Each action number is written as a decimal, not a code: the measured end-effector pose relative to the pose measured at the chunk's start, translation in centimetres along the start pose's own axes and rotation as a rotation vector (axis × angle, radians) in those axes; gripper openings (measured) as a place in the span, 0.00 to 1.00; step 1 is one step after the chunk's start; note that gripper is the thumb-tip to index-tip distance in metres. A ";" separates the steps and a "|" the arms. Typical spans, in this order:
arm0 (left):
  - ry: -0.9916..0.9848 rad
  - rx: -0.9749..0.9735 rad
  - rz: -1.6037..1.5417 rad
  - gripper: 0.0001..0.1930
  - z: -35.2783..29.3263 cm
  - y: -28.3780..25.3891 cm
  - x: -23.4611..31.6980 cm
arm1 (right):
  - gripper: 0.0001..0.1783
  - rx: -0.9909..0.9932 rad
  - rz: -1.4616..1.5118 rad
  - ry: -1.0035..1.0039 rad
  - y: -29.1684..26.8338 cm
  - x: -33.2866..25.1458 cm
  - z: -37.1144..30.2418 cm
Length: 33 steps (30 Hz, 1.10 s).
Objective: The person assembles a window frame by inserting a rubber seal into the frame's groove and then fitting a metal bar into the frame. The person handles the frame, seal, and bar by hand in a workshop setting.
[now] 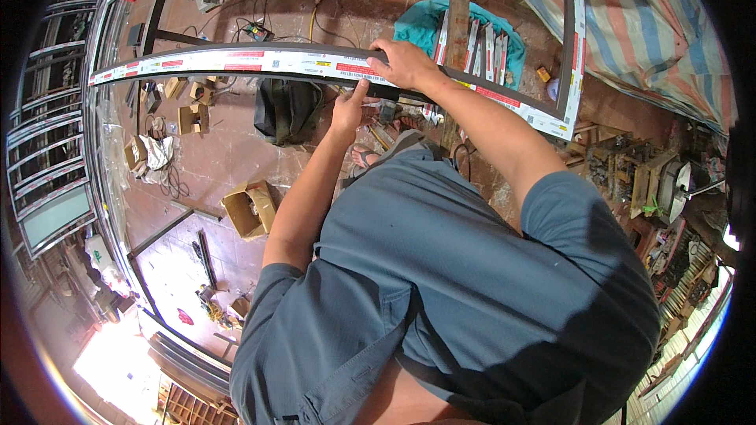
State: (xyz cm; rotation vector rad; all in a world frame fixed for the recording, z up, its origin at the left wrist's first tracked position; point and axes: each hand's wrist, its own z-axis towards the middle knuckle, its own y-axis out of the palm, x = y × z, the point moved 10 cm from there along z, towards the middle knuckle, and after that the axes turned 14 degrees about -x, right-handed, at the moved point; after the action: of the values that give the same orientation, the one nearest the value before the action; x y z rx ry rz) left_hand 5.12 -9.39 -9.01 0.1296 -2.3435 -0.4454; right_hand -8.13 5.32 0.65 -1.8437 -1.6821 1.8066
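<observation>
A large dark metal frame [295,60], its faces covered in white and red protective film, spans the space in front of me. My right hand [403,65] lies over the frame's near bar, fingers curled onto it. Just below that bar is my left hand [347,116], its thumb raised against the frame's lower edge and its fingers closed. What those fingers hold is too small and hidden to make out. A short black piece [384,93] runs along the underside of the bar, between the two hands.
A black bag [285,110] and an open cardboard box [250,210] sit on the tiled floor. Beyond the frame lies a teal cloth [421,22] with film-wrapped strips on it. Striped sheeting [654,39] hangs at far right; stacked frames [55,138] stand left. Cables [315,12] trail across the floor.
</observation>
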 end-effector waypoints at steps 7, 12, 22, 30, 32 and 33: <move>-0.009 -0.049 0.013 0.30 -0.2 0.4 0.3 | 0.31 0.001 -0.006 -0.005 0.1 0.0 0.1; 0.013 -0.059 -0.109 0.21 0.3 0.0 -0.3 | 0.33 -0.022 -0.016 0.002 0.0 -0.2 0.0; 0.128 -0.246 -0.275 0.15 -0.6 -0.9 -3.2 | 0.33 -0.025 -0.005 0.005 -0.1 -0.3 -0.2; 0.094 -0.114 -0.144 0.11 -1.5 -1.8 -4.8 | 0.31 -0.025 -0.017 -0.002 -0.2 -0.9 -0.3; 0.090 -0.106 -0.133 0.10 -1.5 -1.7 -4.6 | 0.30 -0.030 -0.009 0.010 0.0 -0.4 -0.2; 0.093 -0.103 -0.122 0.10 -1.5 -1.7 -4.6 | 0.30 -0.033 -0.005 0.014 0.0 -0.4 -0.1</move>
State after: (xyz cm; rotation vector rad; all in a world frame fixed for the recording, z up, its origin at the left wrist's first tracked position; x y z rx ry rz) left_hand 9.46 -10.44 -11.60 0.2407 -2.2243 -0.6063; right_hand -7.91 5.08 0.98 -1.8587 -1.7202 1.7705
